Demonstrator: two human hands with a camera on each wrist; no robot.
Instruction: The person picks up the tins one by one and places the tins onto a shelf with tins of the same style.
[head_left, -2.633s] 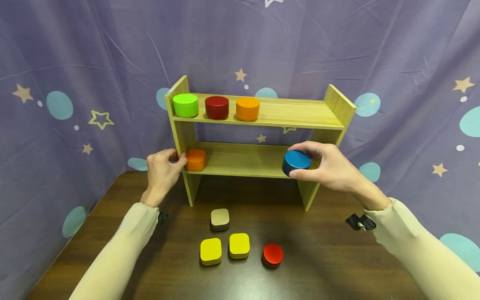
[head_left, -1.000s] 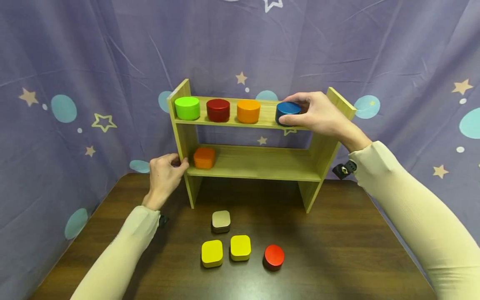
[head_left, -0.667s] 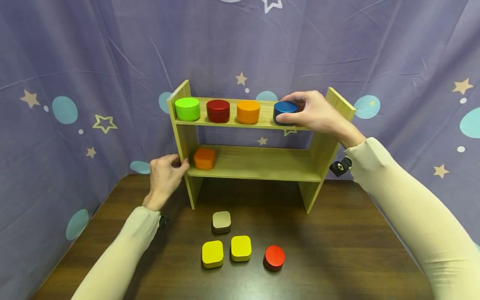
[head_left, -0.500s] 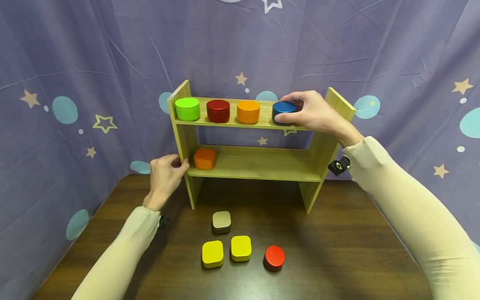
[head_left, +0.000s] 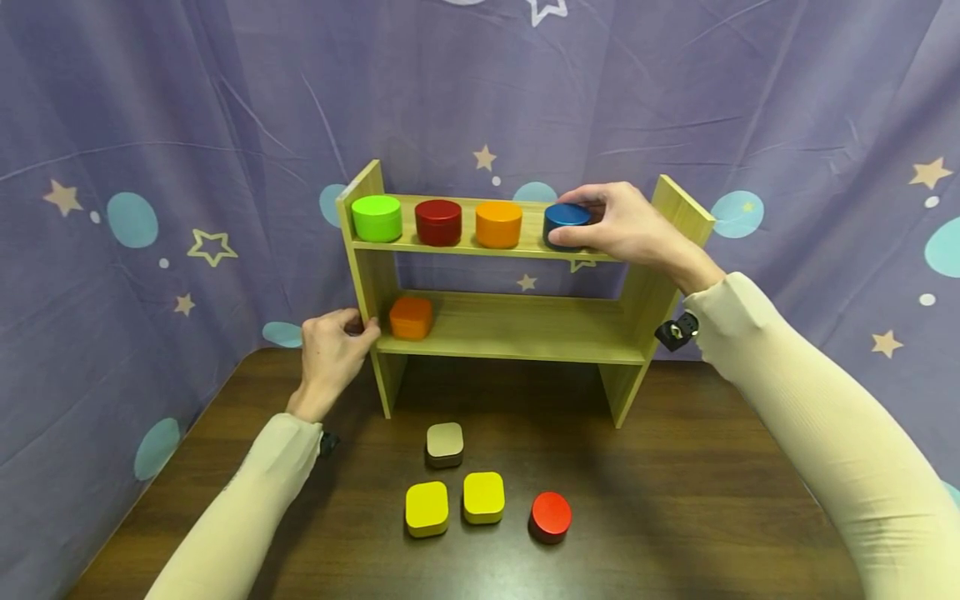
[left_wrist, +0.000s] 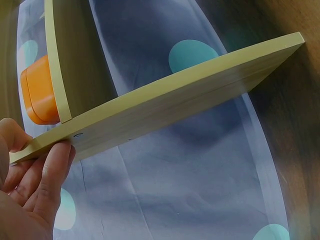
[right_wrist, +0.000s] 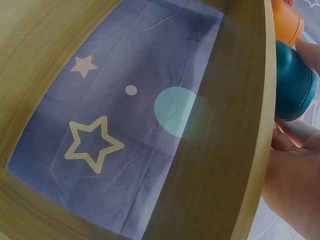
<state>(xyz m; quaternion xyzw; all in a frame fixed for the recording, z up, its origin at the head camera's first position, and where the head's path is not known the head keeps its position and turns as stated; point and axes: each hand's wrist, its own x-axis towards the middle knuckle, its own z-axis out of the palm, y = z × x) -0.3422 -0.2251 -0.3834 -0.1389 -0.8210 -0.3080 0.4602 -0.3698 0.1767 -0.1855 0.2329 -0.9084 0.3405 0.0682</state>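
Observation:
My right hand (head_left: 626, 225) grips a round blue tin (head_left: 566, 225) on the top board of a small wooden shelf (head_left: 525, 340). In the right wrist view the blue tin (right_wrist: 295, 82) stands on the board, thumb and fingers at its sides. To its left along that board are an orange round tin (head_left: 498, 225), a dark red tin (head_left: 438, 223) and a green tin (head_left: 377, 219). My left hand (head_left: 330, 354) pinches the shelf's left side panel (left_wrist: 125, 112) between thumb and fingers. Beside it, a square orange tin (head_left: 411, 318) sits on the lower board.
On the dark wooden table (head_left: 675, 500), in front of the shelf, lie a beige square tin (head_left: 445, 444), two yellow square tins (head_left: 427, 508) and a round red tin (head_left: 551, 517). A purple curtain (head_left: 225, 100) with stars hangs behind.
My right hand has lifted the blue tin from the lower board's height to the top board, then shifted it slightly left. My left hand keeps its hold on the side panel.

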